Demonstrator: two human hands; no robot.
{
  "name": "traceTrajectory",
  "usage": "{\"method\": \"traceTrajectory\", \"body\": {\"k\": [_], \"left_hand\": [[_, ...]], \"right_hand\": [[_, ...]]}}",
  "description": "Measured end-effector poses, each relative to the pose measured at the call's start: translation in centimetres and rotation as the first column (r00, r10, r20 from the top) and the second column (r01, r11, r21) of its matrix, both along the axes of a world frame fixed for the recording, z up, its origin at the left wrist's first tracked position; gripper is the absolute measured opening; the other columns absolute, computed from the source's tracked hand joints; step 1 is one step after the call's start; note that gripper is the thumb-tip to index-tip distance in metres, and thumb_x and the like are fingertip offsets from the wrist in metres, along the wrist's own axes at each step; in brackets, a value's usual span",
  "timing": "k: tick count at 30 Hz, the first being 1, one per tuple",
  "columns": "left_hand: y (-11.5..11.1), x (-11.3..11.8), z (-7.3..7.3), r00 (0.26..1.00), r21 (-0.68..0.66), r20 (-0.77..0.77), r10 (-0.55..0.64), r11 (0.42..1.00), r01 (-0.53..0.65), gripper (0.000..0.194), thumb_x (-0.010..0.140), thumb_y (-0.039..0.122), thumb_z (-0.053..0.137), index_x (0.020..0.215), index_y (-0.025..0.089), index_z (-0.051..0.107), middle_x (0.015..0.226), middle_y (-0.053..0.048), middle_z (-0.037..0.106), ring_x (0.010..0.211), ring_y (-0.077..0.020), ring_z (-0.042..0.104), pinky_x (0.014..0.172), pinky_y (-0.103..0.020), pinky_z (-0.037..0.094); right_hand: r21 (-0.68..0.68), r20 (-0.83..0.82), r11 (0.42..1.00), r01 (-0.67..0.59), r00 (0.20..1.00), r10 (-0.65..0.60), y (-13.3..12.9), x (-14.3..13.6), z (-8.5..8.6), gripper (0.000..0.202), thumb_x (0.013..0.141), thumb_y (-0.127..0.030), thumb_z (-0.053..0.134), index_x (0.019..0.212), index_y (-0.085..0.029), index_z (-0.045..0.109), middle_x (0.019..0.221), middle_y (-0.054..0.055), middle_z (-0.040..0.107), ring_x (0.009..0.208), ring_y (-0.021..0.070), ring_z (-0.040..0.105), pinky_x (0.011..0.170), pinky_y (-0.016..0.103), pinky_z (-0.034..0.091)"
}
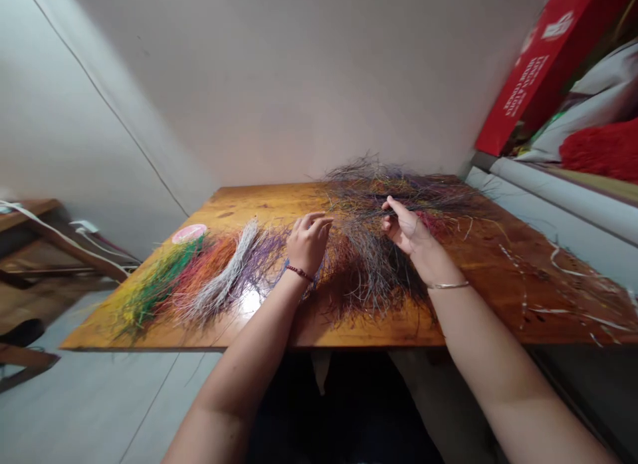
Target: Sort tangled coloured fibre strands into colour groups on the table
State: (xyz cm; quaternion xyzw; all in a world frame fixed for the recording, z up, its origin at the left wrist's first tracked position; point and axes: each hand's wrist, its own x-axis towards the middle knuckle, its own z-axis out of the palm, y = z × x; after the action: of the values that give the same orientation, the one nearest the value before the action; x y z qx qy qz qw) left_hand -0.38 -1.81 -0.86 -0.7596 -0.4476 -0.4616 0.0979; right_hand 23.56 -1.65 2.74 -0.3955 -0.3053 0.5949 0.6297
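My left hand (308,243), with a beaded bracelet at the wrist, hovers over the middle of the wooden table. Its fingers point right and come together at the tips; anything thin between them is too fine to make out. Across from it is my right hand (405,230), wearing a bangle, thumb and fingertips pinched and the other fingers curled, beside a tangled heap of dark thin strands (393,185). What it pinches is not clear. Below and between the hands lie grey strands (371,268). Purple strands (264,254) spread left of my left hand.
Leftward on the table (279,201) lie a silvery-white bundle (226,271), orange-red strands (207,268) and green-yellow strands (154,291). A pink-rimmed round piece (189,233) sits behind them. White scraps (578,314) lie right. A red box (535,72) stands beyond the table's right side.
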Motion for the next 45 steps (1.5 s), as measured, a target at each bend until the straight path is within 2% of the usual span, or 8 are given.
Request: {"method": "traceTrajectory", "body": {"k": [4, 14, 22, 25, 28, 32, 41, 45], "left_hand": [[0.0, -0.1, 0.2, 0.999, -0.065, 0.039, 0.017, 0.998, -0.015, 0.021, 0.099, 0.035, 0.057, 0.097, 0.025, 0.075, 0.096, -0.004, 0.074, 0.093, -0.0199, 0.063, 0.085, -0.031, 0.047], [0.7, -0.8, 0.2, 0.915, -0.173, 0.372, 0.155, 0.980, -0.095, 0.019, 0.097, 0.034, 0.057, 0.092, 0.022, 0.071, 0.092, -0.005, 0.073, 0.090, -0.0194, 0.066, 0.082, -0.030, 0.046], [3.4, -2.8, 0.0, 0.660, -0.326, 0.687, 0.305, 0.940, -0.095, 0.031, 0.095, 0.041, 0.054, 0.097, 0.015, 0.069, 0.087, -0.008, 0.073, 0.075, -0.0166, 0.066, 0.070, -0.026, 0.049], [2.9, -3.1, 0.5, 0.772, -0.411, 0.544, 0.330, 0.906, -0.098, 0.032, 0.093, 0.044, 0.056, 0.098, 0.018, 0.073, 0.090, -0.007, 0.075, 0.082, -0.0194, 0.069, 0.075, -0.028, 0.051], [1.3, -2.6, 1.0, 0.933, -0.522, 0.148, 0.327, 0.827, -0.207, 0.026, 0.089, 0.045, 0.059, 0.093, 0.026, 0.077, 0.092, -0.005, 0.077, 0.088, -0.0243, 0.071, 0.077, -0.033, 0.052], [-0.4, -1.5, 1.5, 0.947, -0.568, -0.219, 0.234, 0.759, -0.319, 0.025, 0.088, 0.044, 0.056, 0.095, 0.032, 0.078, 0.100, -0.005, 0.077, 0.095, -0.0282, 0.071, 0.079, -0.036, 0.054], [-1.3, -1.0, 2.2, 0.951, -0.622, -0.299, 0.077, 0.740, -0.256, 0.031, 0.088, 0.056, 0.059, 0.100, 0.036, 0.079, 0.100, -0.005, 0.077, 0.097, -0.0274, 0.071, 0.080, -0.035, 0.055], [-1.1, -1.0, 1.9, 0.957, -0.605, -0.271, 0.101, 0.756, -0.251, 0.032, 0.091, 0.056, 0.057, 0.093, 0.032, 0.078, 0.096, -0.008, 0.076, 0.092, -0.0283, 0.071, 0.078, -0.037, 0.055]], "right_hand": [[0.012, -0.027, 1.000, 0.002, 1.000, -0.001, 0.2, 0.2, 0.0, 0.026, 0.094, -0.036, 0.064, 0.076, -0.019, 0.061, 0.051, -0.005, 0.049, 0.041, 0.0043, 0.048, 0.040, 0.013, 0.043], [0.009, 0.041, 1.000, 0.020, 0.999, -0.020, 0.4, -0.1, -0.6, 0.024, 0.090, -0.038, 0.069, 0.076, -0.019, 0.063, 0.052, -0.004, 0.052, 0.042, 0.0050, 0.050, 0.039, 0.013, 0.044], [0.024, -0.116, 0.998, 0.065, 0.991, -0.061, 1.1, 1.6, -0.2, 0.025, 0.089, -0.038, 0.070, 0.077, -0.021, 0.056, 0.050, -0.007, 0.048, 0.040, 0.0038, 0.045, 0.039, 0.012, 0.041], [0.018, -0.154, 0.997, 0.080, 0.985, -0.076, 1.1, 2.0, 0.1, 0.024, 0.093, -0.036, 0.065, 0.077, -0.020, 0.056, 0.049, -0.007, 0.047, 0.040, 0.0039, 0.044, 0.039, 0.013, 0.040], [0.003, -0.170, 0.997, 0.074, 0.983, -0.072, 1.0, 1.8, 0.2, 0.024, 0.096, -0.033, 0.059, 0.077, -0.020, 0.056, 0.048, -0.007, 0.047, 0.039, 0.0040, 0.044, 0.039, 0.013, 0.040], [-0.011, -0.170, 0.998, 0.056, 0.984, -0.057, 0.9, 1.5, 0.1, 0.024, 0.097, -0.032, 0.058, 0.076, -0.019, 0.056, 0.049, -0.007, 0.047, 0.039, 0.0039, 0.045, 0.038, 0.013, 0.039], [-0.014, -0.143, 0.998, 0.055, 0.988, -0.057, 0.8, 1.4, 0.0, 0.024, 0.091, -0.035, 0.068, 0.077, -0.020, 0.055, 0.049, -0.007, 0.047, 0.039, 0.0037, 0.044, 0.039, 0.013, 0.040], [-0.017, -0.133, 0.999, 0.048, 0.990, -0.049, 0.8, 1.4, -0.1, 0.024, 0.091, -0.036, 0.068, 0.077, -0.021, 0.055, 0.049, -0.007, 0.048, 0.040, 0.0037, 0.044, 0.039, 0.013, 0.040]]}}
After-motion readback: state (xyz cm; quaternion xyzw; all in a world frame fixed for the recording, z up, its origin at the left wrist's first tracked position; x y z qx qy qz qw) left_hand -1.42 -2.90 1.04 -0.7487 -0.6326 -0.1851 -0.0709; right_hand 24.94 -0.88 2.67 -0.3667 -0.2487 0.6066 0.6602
